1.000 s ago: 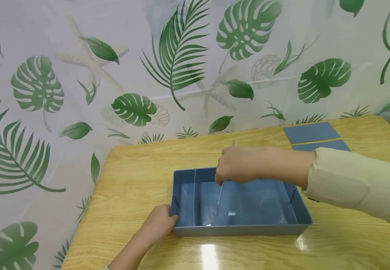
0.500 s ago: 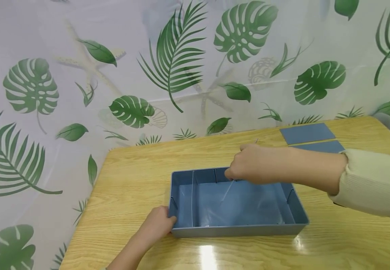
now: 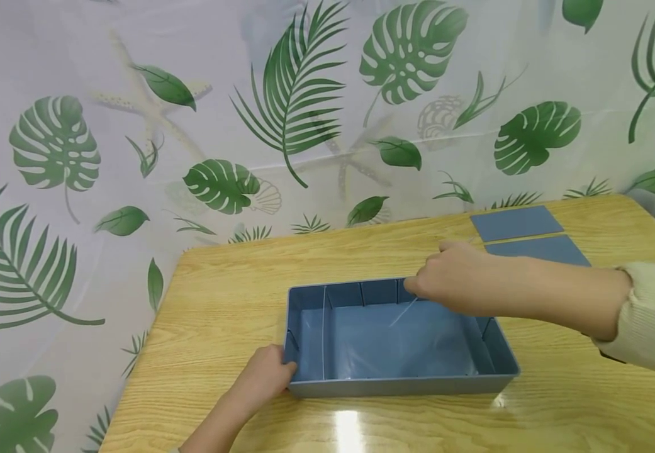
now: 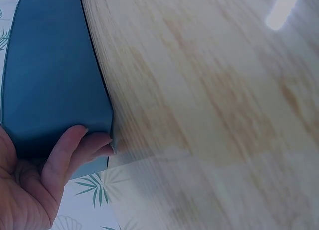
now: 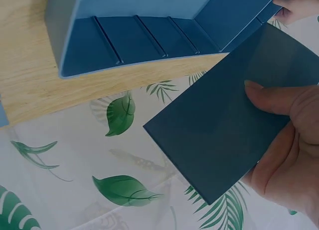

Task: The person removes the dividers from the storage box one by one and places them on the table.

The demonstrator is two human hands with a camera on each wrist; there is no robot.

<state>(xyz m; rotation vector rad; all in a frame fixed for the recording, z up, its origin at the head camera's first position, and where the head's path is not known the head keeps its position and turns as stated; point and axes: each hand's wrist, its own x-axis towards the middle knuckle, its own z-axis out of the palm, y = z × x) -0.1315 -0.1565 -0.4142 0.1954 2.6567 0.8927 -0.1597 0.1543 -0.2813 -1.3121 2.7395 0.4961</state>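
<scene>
A shallow blue plastic box (image 3: 401,386) lies lengthwise on the table. My left hand (image 3: 265,374) grips its left end, thumb over the rim; in the left wrist view, the fingers of the left hand (image 4: 45,175) are bent against the outer wall. Above the back right part of the box, my right hand (image 3: 457,277) pinches a flat blue divider panel (image 5: 214,120) between thumb and fingers. From the head it shows nearly edge-on, tilted, as a thin line. One upright divider (image 3: 324,333) stands across the box near its left end.
Two flat blue panels (image 3: 516,223) lie side by side at the back right of the wood-grain table (image 3: 236,277), partly behind the right forearm. Narrow upright ridges line the inside of the box's long wall. A leaf-print cloth (image 3: 316,207) hangs behind the table.
My right hand has moved to the right along the back of the box, carrying the tilted divider panel. The left hand keeps its grip on the left end.
</scene>
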